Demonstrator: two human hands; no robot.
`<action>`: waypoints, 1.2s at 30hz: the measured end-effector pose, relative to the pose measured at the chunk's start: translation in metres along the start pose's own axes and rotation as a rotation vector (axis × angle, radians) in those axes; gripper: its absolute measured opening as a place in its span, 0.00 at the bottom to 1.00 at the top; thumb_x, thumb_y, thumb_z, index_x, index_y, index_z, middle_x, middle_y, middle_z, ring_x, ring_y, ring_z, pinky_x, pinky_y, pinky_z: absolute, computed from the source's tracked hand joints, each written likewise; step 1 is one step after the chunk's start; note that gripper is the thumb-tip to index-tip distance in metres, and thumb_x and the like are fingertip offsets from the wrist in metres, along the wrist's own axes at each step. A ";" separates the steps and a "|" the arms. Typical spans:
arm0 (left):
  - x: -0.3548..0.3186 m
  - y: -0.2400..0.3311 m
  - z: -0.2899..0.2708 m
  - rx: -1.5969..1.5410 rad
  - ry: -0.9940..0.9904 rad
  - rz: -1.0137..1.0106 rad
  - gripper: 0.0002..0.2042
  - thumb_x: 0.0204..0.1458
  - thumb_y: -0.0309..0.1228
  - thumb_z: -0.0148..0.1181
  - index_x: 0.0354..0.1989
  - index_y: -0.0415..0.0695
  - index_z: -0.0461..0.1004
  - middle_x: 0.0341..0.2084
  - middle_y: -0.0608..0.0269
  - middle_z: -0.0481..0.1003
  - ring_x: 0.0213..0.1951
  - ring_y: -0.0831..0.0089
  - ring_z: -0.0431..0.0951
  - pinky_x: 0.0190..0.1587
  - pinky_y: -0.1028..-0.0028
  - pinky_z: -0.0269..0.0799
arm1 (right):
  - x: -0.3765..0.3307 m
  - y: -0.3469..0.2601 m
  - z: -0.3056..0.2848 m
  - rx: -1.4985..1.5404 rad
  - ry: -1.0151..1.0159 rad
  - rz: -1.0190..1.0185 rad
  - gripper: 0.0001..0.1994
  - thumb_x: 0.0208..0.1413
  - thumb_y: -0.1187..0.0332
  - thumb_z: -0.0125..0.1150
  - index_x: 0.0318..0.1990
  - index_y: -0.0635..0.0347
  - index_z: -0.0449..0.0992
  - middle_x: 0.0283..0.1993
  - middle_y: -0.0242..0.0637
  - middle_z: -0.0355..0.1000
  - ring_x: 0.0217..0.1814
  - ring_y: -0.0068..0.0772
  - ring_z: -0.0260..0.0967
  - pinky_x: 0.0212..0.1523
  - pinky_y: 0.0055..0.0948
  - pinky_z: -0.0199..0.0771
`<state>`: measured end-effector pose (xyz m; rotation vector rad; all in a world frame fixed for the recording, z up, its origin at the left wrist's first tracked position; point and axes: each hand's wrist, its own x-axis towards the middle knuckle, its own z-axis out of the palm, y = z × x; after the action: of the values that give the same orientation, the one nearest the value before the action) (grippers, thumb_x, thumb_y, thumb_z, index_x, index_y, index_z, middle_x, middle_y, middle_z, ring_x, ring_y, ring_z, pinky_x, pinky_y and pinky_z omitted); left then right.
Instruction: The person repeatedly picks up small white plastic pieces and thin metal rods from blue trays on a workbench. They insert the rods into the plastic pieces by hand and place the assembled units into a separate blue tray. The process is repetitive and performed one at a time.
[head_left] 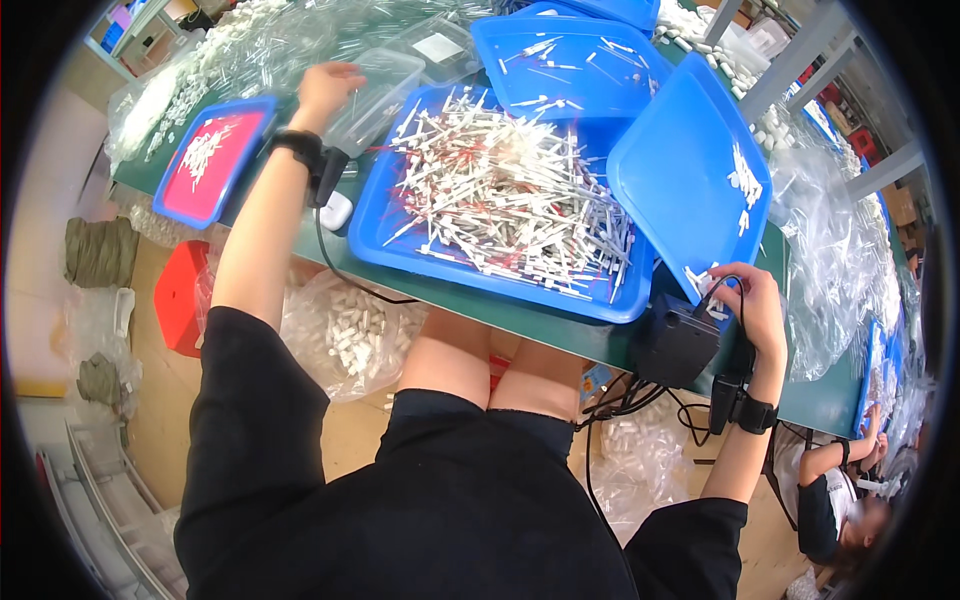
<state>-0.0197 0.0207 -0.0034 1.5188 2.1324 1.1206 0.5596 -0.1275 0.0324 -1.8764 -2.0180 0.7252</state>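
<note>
My left hand (328, 92) is at the near edge of a clear plastic box (392, 80), fingers loosely bent and slightly apart, with nothing visible in them. My right hand (752, 302) is at the low corner of a tilted blue tray (665, 165), its fingers bent together among small white pieces (697, 278); what they pinch is too small to make out. Between my arms lies a large blue tray (375, 225) heaped with thin white stick-like parts (500, 190), some with red strands. Both wrists wear black straps with small devices.
A black box (678, 342) with cables is beside my right hand. At left lie a blue-rimmed pink tray (213, 165) and a white case (337, 211). Another blue tray (560, 65) stands behind. Plastic bags of white parts (355, 335) are below; another person (835, 490) works at right.
</note>
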 end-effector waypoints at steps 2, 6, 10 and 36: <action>0.000 0.001 -0.010 -0.194 0.042 -0.025 0.16 0.45 0.28 0.64 0.43 0.38 0.76 0.34 0.57 0.78 0.33 0.72 0.78 0.41 0.76 0.73 | 0.003 0.006 0.005 0.059 0.113 -0.004 0.11 0.44 0.74 0.65 0.38 0.64 0.78 0.25 0.34 0.74 0.25 0.19 0.67 0.28 0.20 0.66; -0.029 0.034 -0.032 -0.583 0.022 0.052 0.14 0.49 0.27 0.61 0.43 0.32 0.74 0.34 0.56 0.77 0.36 0.70 0.78 0.42 0.77 0.73 | 0.008 0.029 0.007 0.281 0.291 -0.029 0.10 0.48 0.76 0.63 0.40 0.64 0.77 0.25 0.30 0.74 0.24 0.15 0.66 0.27 0.15 0.64; -0.085 0.074 -0.046 -0.822 -0.080 0.205 0.12 0.54 0.28 0.57 0.43 0.32 0.72 0.37 0.55 0.75 0.39 0.70 0.76 0.46 0.74 0.73 | 0.008 0.025 -0.001 0.270 0.223 -0.043 0.11 0.50 0.78 0.60 0.43 0.67 0.76 0.31 0.36 0.76 0.33 0.20 0.73 0.37 0.18 0.72; -0.263 0.151 0.024 -1.328 -0.594 -0.047 0.06 0.54 0.20 0.54 0.39 0.36 0.71 0.37 0.53 0.76 0.38 0.67 0.78 0.43 0.69 0.76 | 0.008 0.027 0.005 -0.093 0.205 -0.145 0.08 0.41 0.70 0.66 0.29 0.63 0.77 0.27 0.36 0.70 0.27 0.30 0.64 0.31 0.27 0.64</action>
<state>0.2011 -0.1835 0.0403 0.9009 0.6582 1.3549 0.5783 -0.1194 0.0125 -1.7504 -2.0598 0.3897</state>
